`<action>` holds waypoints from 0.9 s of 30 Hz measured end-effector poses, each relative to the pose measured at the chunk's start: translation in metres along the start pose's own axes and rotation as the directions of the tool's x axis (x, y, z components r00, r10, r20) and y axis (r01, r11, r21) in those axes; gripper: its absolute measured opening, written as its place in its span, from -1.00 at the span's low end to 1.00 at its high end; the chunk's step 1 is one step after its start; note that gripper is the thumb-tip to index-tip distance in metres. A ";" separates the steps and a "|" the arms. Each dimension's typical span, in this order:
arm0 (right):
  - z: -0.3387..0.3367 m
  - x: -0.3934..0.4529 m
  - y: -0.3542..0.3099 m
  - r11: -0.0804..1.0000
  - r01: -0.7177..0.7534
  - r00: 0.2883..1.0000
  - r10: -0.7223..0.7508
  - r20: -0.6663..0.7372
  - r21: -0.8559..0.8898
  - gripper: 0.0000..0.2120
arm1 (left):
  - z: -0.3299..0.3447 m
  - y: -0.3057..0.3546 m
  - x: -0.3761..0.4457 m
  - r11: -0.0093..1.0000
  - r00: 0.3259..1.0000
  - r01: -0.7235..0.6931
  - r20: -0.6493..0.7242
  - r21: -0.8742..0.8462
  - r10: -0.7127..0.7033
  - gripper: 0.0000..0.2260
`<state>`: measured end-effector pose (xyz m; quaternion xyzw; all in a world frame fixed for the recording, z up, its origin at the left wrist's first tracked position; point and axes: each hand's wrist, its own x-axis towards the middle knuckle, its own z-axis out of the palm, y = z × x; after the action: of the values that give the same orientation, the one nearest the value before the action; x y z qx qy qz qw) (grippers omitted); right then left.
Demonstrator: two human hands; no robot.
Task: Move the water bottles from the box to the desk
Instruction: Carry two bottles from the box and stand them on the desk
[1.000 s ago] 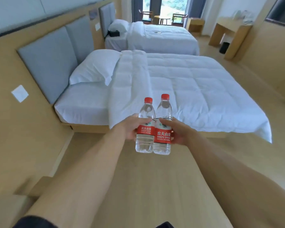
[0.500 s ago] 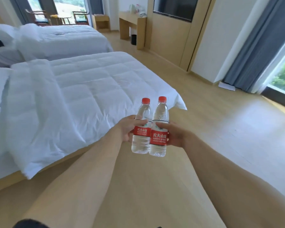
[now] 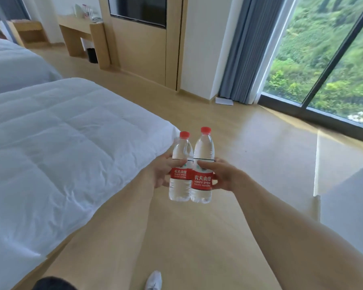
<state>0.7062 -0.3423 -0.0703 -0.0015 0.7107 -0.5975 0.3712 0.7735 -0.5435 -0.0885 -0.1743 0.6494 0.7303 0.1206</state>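
A pale wooden floor (image 3: pixel 197 237) fills the middle and lower frame. At left lies a bed (image 3: pixel 50 153) under a white quilt, with a second bed (image 3: pixel 13 63) at upper left. Along the top stand a light wood desk (image 3: pixel 82 32) and a wood wall panel (image 3: pixel 143 49) with a dark screen (image 3: pixel 138 9). Grey curtains (image 3: pixel 245 49) hang beside a tall window (image 3: pixel 327 55) at upper right, showing green hillside in daylight.
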 end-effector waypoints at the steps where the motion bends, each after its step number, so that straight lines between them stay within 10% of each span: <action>1: -0.001 0.010 -0.006 1.000 0.001 1.000 -0.001 -0.009 0.000 -0.65 | -0.006 0.006 0.013 1.000 1.000 -0.001 0.011 0.000 0.001 -0.58; 13: -0.034 0.101 -0.060 0.999 -0.009 0.980 0.018 -0.197 0.043 -0.70 | -0.030 0.069 0.150 0.994 0.977 0.054 0.201 0.090 -0.072 -0.62; 27: -0.149 0.225 -0.112 0.992 -0.009 0.982 0.033 -0.187 0.125 -0.69 | 0.019 0.128 0.310 0.985 0.990 0.080 0.102 0.151 -0.096 -0.55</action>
<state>0.4152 -0.3479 -0.0920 0.0854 0.7043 -0.6339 0.3080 0.4383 -0.5560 -0.0982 -0.1534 0.6854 0.6829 0.2008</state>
